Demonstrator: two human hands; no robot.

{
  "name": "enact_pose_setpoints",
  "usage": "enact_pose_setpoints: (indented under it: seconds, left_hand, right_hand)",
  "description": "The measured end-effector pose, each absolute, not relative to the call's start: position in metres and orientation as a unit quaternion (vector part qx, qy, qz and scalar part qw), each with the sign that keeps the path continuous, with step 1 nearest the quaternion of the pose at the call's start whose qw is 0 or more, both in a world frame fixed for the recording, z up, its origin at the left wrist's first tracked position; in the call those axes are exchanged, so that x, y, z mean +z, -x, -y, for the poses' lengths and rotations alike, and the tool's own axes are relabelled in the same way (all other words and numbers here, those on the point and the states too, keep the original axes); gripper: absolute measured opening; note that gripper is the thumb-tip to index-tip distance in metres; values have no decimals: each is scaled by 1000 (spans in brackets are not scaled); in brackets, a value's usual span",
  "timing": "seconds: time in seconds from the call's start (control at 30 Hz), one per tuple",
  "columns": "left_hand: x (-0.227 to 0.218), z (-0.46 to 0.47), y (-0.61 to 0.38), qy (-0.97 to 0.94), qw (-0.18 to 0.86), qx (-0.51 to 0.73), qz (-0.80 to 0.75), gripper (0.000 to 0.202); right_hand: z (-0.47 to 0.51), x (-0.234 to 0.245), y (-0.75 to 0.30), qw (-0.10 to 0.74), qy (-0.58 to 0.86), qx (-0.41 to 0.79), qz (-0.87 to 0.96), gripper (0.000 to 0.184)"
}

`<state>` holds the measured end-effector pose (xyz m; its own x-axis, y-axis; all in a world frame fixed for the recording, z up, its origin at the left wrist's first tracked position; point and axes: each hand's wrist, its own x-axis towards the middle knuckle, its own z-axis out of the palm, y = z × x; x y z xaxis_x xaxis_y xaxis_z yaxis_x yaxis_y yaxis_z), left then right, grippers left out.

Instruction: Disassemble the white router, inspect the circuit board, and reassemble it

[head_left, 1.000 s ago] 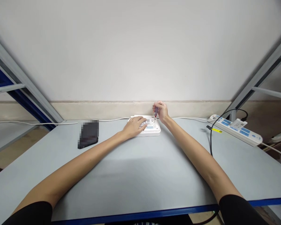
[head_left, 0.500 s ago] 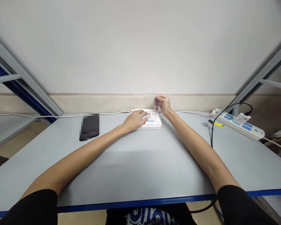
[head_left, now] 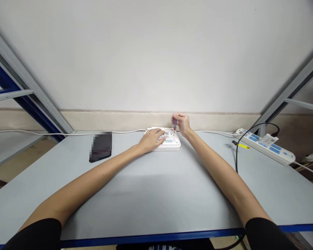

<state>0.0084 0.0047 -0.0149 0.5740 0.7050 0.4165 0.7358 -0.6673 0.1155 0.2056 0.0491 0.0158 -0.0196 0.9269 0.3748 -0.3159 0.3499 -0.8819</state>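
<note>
A white router (head_left: 169, 147) lies on the table near the wall, its vented, labelled face up. My left hand (head_left: 151, 139) rests over its left part, fingers stretched out and slightly spread. Above the far right corner of the router, my right hand (head_left: 183, 123) is closed around a screwdriver (head_left: 175, 123) with a see-through, reddish handle. The screwdriver points down at the router's corner; its tip is too small to make out clearly.
A dark, partly pixelated flat object (head_left: 102, 147) lies to the left. On the right stands a white power strip (head_left: 266, 147) with a plugged-in adapter and a black cable (head_left: 236, 159). A white cable (head_left: 127, 131) runs along the wall (head_left: 156, 62). Metal frame posts rise at both sides.
The whole scene sits a little lower in the picture as my head tilts up. Both hands keep their places at the router, the screwdriver still at its corner.
</note>
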Motion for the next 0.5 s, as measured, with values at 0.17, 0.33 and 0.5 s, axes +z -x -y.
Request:
enact_pose_setpoints:
  seconds: [0.17,0.33,0.5]
  left_hand:
    - [-15,-5,-8,886,35,-218,409,37]
    - [-14,-4,-8,888,37,-213,407,36]
    - [-14,-5,-8,890,31,-216,401,37]
  right_hand:
    - [-49,15,-205,623,297,502,521,31]
    - [-51,14,-207,619,294,521,510,31]
    - [-51,14,-211,610,283,543,503,36]
